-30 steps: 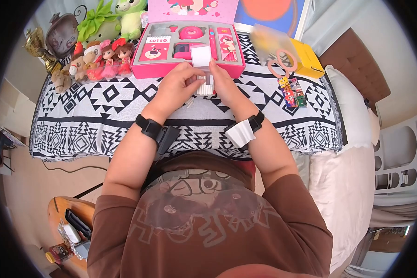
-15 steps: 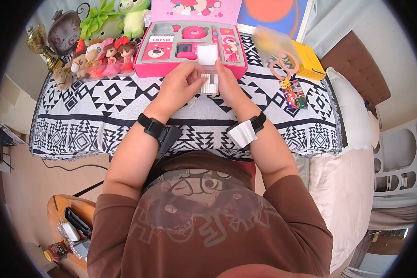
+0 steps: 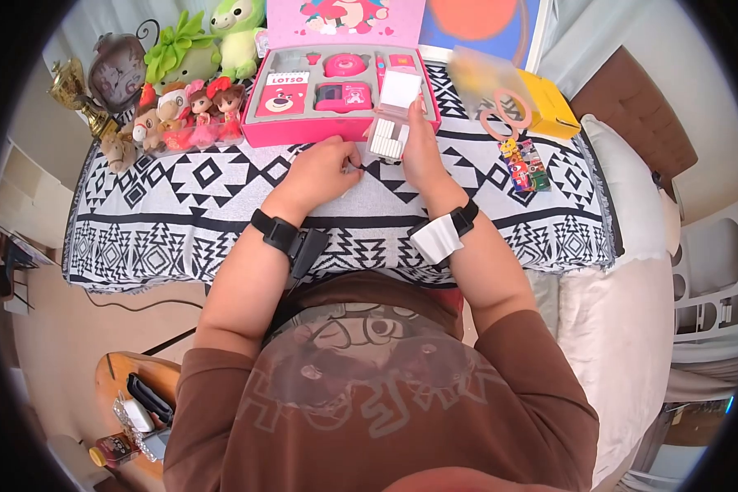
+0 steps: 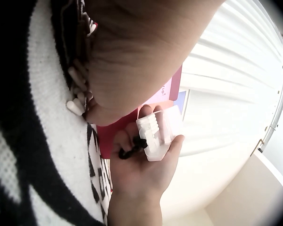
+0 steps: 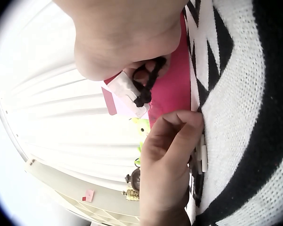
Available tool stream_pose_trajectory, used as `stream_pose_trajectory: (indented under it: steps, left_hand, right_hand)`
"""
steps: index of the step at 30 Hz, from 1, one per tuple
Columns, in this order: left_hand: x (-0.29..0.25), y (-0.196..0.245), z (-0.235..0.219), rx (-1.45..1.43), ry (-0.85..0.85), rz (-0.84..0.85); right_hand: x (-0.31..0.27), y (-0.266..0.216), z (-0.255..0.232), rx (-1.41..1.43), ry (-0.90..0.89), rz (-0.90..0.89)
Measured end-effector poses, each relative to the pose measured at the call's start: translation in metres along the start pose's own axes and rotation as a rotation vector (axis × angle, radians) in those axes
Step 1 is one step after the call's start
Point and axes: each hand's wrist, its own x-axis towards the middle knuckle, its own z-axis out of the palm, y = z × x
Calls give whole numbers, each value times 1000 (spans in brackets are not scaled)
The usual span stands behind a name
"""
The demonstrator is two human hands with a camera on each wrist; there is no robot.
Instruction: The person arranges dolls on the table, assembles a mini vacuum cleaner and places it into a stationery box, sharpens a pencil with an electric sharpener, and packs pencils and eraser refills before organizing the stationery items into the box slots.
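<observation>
My right hand grips a small clear plastic case at the front of the pink box, its lid tipped back. Short white sticks stand packed along one side of it; another part is unfilled. A black band loops by the right fingers. Lower and to the left, my left hand has its fingers curled down at the cloth, thumb and fingertip close together in the right wrist view. Loose white sticks lie right at those fingertips; I cannot tell whether one is pinched.
Behind the hands, the open pink gift box holds a notepad and pink items. Dolls and plush toys stand left. Pink rings, a yellow box and a colourful card lie right on the patterned cloth.
My left hand has left the case and dropped to the cloth beside the loose sticks. My right hand has moved the case slightly right and tilted it.
</observation>
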Motion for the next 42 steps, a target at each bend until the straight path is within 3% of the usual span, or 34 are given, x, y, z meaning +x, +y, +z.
stream_pose_trajectory:
  steps: [11,20,25,31,42]
  left_hand:
    - [4,-7,3,-94,65,-46]
    - [1,-4,1,-68,73,26]
    - [5,-14,7,-81,178,11]
    - [4,-8,3,-23,91,51]
    - [6,-6,3,-123,133,-10]
  right_hand:
    - [0,-2,3,9,-6,10]
    - [2,2,-1,7,-21,-10]
    - [2,0,-1,5,-4,15]
    - [1,-1,1,48,-15,8]
    - [-1,0,-3,-4,-33,14]
